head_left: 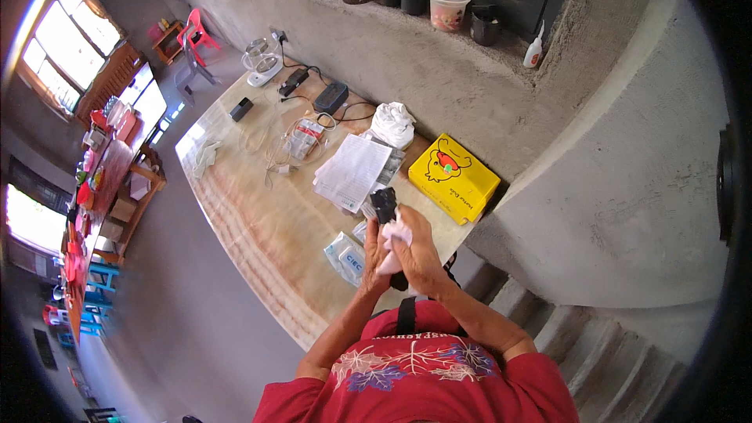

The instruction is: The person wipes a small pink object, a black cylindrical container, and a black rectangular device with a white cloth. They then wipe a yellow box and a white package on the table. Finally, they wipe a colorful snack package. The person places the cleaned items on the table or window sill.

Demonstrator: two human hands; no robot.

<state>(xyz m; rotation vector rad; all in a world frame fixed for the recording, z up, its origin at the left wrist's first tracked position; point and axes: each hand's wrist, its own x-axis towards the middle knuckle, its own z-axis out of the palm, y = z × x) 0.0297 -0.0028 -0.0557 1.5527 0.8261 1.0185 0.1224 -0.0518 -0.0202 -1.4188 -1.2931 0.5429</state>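
The left hand (374, 254) is wrapped round the lower part of a small black gadget (384, 205), fingers closed on it, holding it upright over the near edge of the table (258, 219). The right hand (417, 247), at three o'clock from it, is curled shut on a pale cloth (394, 244) pressed against the gadget's side. From where I stand, the wiping would go best with the left grip firm and low and the cloth moved in short strokes, so the gadget does not slip.

At seven o'clock from the hands lies a flat plastic packet (345, 257); its contents I cannot make out. At twelve o'clock is a sheet of paper (352, 172). At two o'clock sits a closed yellow box (453, 178). Up on the ledge stands a lidded clear tub (448, 5), contents unclear.
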